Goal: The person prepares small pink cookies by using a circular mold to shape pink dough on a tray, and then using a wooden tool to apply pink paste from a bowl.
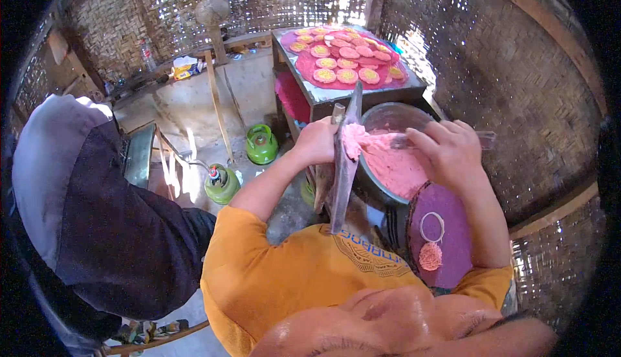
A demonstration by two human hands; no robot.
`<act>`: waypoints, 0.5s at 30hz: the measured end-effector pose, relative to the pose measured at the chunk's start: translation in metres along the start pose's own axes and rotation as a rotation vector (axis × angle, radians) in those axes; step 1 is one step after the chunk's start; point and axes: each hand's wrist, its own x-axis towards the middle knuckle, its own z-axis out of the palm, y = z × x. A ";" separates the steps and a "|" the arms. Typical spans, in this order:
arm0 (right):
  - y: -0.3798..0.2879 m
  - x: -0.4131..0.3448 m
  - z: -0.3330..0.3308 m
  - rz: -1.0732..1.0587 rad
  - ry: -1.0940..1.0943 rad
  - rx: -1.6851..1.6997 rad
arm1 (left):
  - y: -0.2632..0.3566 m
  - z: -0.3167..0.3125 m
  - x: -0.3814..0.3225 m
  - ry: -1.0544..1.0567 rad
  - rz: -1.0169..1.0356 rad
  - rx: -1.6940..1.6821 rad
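Note:
My left hand (318, 138) is closed around a wooden handle (338, 110) of a wooden board-like tool (345, 177), seen nearly edge-on. My right hand (449, 148) grips a clear, bar-shaped tool (485, 140) with pink dough on its near end. Soft pink dough (356, 138) stretches between the two tools. Below them stands a dark round pot (388, 197) of pink dough (395, 167). Beneath my right forearm lies a purple cloth-covered round (449, 226) with a pale ring (432, 227) and a small pink strand-like disc (430, 256).
Behind the pot, a table (322, 96) bears many pink and yellow discs (347, 76) on pink cloth. Green gas cylinders (262, 144) stand on the floor to the left. A person in dark clothing (126, 240) is close at the left. Woven walls (495, 65) surround the area.

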 end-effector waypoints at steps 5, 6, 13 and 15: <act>-0.024 0.007 0.036 -0.072 0.033 -0.026 | 0.011 0.009 0.005 -0.063 -0.024 0.038; -0.029 0.008 0.042 -0.074 0.025 -0.045 | 0.013 0.009 0.007 -0.096 -0.035 0.051; -0.009 -0.007 0.021 0.062 0.099 0.049 | -0.026 0.015 0.018 -0.172 -0.092 0.098; 0.011 -0.021 0.000 0.289 0.067 0.120 | -0.049 0.001 0.017 -0.110 -0.147 -0.064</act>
